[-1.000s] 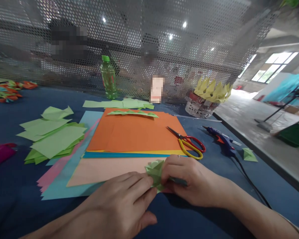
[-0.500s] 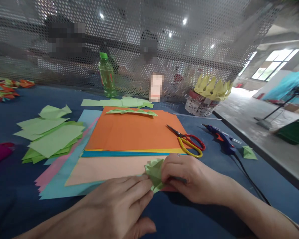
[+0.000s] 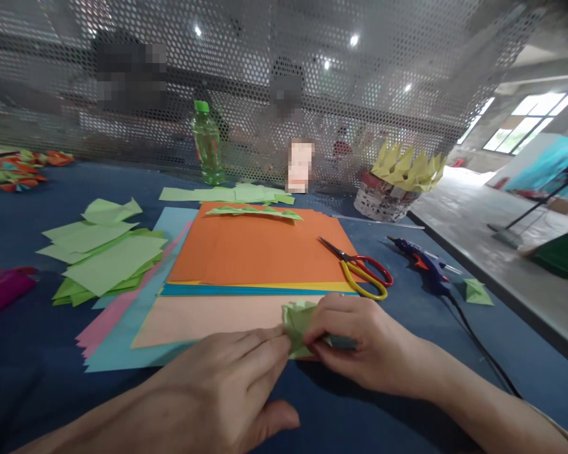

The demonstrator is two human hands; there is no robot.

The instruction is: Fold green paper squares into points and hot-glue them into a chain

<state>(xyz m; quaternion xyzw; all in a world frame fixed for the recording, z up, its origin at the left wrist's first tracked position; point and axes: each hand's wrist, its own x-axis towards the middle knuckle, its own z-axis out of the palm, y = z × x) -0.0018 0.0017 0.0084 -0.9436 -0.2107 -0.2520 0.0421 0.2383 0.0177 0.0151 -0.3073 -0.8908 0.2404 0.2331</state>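
Observation:
Both my hands press on a small folded green paper piece (image 3: 297,323) at the near edge of a stack of coloured sheets. My left hand (image 3: 218,394) lies over the blue table with its fingertips on the left side of the piece. From the right, my right hand (image 3: 360,343) closes its fingers over the piece. Under the piece sit a peach sheet (image 3: 208,318) and, further back, an orange sheet (image 3: 260,249).
Red-and-yellow scissors (image 3: 364,272) and a blue glue gun (image 3: 423,265) with a black cord lie to the right. Green paper squares (image 3: 106,258) are piled on the left. A green bottle (image 3: 207,145), a basket with yellow folded pieces (image 3: 397,180) and a perforated metal screen stand at the back.
The green piece is pressed flatter and folded tighter between my fingers. Both hands stay in nearly the same place.

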